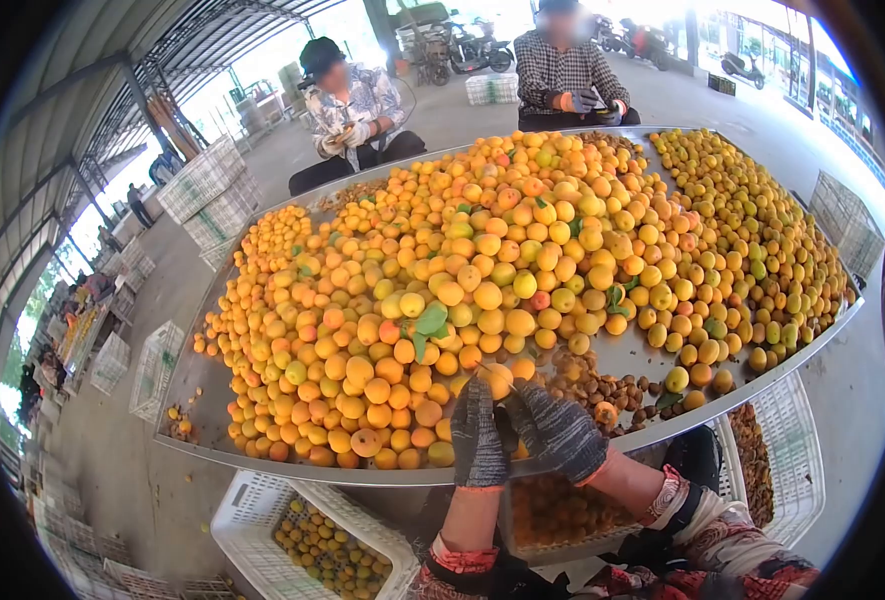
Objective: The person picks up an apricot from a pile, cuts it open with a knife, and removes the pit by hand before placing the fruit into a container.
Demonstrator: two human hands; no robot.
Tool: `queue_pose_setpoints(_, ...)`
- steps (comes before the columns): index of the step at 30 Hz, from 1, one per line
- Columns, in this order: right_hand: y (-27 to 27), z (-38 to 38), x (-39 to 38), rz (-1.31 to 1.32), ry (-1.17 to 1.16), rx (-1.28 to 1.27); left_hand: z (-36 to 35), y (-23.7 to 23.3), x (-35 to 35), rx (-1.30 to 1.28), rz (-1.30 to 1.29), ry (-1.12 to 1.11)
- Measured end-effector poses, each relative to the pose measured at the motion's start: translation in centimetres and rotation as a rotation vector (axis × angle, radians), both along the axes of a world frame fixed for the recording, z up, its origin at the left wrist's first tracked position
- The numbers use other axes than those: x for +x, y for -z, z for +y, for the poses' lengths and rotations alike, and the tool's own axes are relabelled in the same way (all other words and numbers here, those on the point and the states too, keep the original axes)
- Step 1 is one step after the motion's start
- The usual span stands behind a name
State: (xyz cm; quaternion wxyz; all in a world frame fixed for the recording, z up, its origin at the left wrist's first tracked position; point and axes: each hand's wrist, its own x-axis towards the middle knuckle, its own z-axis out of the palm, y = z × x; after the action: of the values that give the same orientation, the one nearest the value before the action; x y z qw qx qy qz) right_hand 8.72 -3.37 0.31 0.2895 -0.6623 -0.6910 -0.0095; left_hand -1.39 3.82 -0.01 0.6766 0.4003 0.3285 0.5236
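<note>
Both my hands wear dark grey knit gloves and meet at the near edge of a metal table (292, 468) heaped with orange-yellow fruit (442, 250). My left hand (479, 437) points upward with its fingers together, and my right hand (559, 432) reaches in beside it. Between and just above the fingertips is an orange fruit (496, 381); the fingers hide how it is gripped. Brown pits (627, 390) lie on the metal to the right of my hands. Green leaves (430, 322) rest on the heap.
Below the near edge stand a white crate (247, 500) of greenish fruit and a white crate (797, 440) beside brown pits. Two people (347, 115) (567, 75) sit across the table. Stacked white crates (207, 185) stand at the left.
</note>
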Motion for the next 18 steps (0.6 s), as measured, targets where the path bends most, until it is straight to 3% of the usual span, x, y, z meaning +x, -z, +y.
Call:
queue_pose_setpoints(2,-0.6,0.0,0.5,-0.03,-0.049,0.081,0.4,0.5,-0.3,0.715,0.492,-0.17)
queue_pose_setpoints(3,-1.0,-0.1,0.9,-0.064,-0.097,0.16,0.5,0.4,-0.7,0.715,0.491,-0.166)
queue_pose_setpoints(5,-2.2,-0.4,1.6,-0.046,-0.112,0.102,0.2,-2.8,-1.5,-0.046,0.161,0.251)
queue_pose_setpoints(10,-4.2,-0.2,1.0,0.187,-0.052,-0.018,-0.6,-3.3,-0.7,-0.002,0.05,0.161)
queue_pose_setpoints(12,-2.4,0.2,0.5,0.101,-0.02,0.133,-0.4,-2.9,-0.5,0.055,0.022,0.101)
queue_pose_setpoints(15,-1.7,0.0,0.1,0.267,0.07,0.084,-0.2,-2.1,-0.6,-0.019,0.055,0.127)
queue_pose_setpoints(17,-2.5,0.2,0.9,0.284,0.004,0.087,-0.2,-2.6,-0.5,0.226,0.292,0.134)
queue_pose_setpoints(18,-3.1,0.4,1.3,0.301,-0.06,0.089,-0.4,-3.1,-0.7,0.227,0.294,0.134)
